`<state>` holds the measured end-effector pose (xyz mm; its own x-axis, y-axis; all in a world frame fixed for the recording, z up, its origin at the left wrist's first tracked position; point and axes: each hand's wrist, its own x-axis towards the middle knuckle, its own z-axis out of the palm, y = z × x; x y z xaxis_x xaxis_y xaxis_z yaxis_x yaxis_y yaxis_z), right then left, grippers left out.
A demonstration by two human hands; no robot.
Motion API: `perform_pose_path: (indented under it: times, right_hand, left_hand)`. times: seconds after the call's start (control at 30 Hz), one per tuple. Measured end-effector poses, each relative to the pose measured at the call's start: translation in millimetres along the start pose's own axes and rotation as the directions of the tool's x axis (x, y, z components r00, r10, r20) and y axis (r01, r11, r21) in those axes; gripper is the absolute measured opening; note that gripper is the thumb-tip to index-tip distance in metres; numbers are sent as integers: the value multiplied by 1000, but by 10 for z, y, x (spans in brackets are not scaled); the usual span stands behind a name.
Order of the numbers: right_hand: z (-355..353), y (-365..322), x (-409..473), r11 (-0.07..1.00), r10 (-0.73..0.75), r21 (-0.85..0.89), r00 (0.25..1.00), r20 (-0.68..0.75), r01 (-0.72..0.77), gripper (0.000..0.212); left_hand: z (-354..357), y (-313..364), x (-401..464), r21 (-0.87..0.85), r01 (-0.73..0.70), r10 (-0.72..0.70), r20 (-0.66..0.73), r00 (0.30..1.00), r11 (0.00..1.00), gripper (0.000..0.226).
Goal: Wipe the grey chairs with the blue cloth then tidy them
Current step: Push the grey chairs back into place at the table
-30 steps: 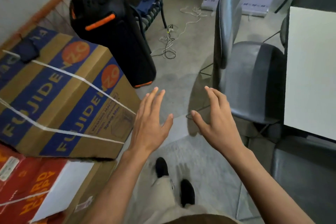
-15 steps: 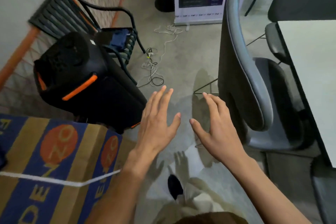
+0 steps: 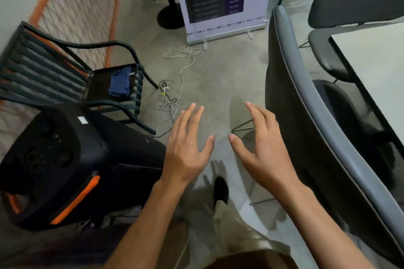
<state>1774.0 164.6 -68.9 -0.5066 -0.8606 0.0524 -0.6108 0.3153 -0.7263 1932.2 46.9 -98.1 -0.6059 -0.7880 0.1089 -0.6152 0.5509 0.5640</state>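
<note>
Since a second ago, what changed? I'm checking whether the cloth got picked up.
No pickup. The view swung away from the cardboard boxes toward the black slatted chair, where the blue cloth lies. Left hand and right hand stay open, empty; grey chair untouched.

The blue cloth (image 3: 121, 82) on the black slatted chair (image 3: 65, 76) now shows plainly, boxes gone from view.

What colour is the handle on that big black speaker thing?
Orange. The handle on the black speaker shows in the head view, the only one, at lower left.
</note>
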Motion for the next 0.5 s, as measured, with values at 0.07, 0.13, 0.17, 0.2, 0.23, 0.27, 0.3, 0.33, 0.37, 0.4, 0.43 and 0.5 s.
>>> perform_pose_path:
  times: [0.07, 0.13, 0.17, 0.2, 0.23, 0.27, 0.3, 0.33, 0.37, 0.4, 0.43, 0.5]
  right_hand:
    - [10, -36, 304, 995, 72, 63, 997, 0, -72, 77]
    - [11, -67, 571, 994, 88, 64, 995, -36, -86, 77]
    - [5, -78, 692, 996, 88, 34, 994, -59, -86, 77]
    - [-14, -90, 795, 996, 94, 11, 992, -82, -93, 77]
    - [-42, -107, 880, 994, 112, 8, 988, -102, -112, 77]
    - [-82, -130, 955, 991, 133, 21, 984, -120, -131, 76]
    - [-122, -147, 1020, 989, 149, 36, 979, -137, -145, 75]
    - [-158, -162, 1073, 987, 159, 46, 975, -157, -153, 73]
    - [-193, -173, 1115, 986, 168, 54, 969, -181, -161, 71]
    - [-228, -182, 1151, 983, 180, 62, 960, -214, -170, 69]
    - [-256, -187, 1186, 980, 198, 67, 946, -257, -187, 67]
    - [-296, -205, 1244, 970, 240, 64, 907, -344, -233, 62]
  left_hand:
    - [-19, -58, 369, -46, -24, 25, 23, 999, 999, 71]
    - [-20, -97, 764, -36, -86, 87, 34, 996, 996, 71]
    - [-4, -105, 957, -22, -106, 107, 45, 993, 994, 72]
    - [8, -98, 1129, -13, -118, 118, 59, 991, 993, 72]
    - [20, -73, 1288, -19, -128, 129, 77, 989, 992, 73]
    - [33, -31, 1441, -39, -143, 146, 91, 985, 989, 73]
    - [49, 23, 1598, -62, -166, 172, 101, 980, 984, 72]
    - [71, 75, 1754, -86, -195, 204, 110, 973, 977, 72]
    - [94, 131, 1900, -107, -231, 243, 114, 963, 967, 72]
    - [118, 193, 2040, -130, -269, 284, 117, 952, 954, 71]
    - [145, 254, 2181, -153, -313, 332, 117, 936, 937, 70]
    - [210, 372, 2438, -205, -417, 444, 106, 890, 885, 68]
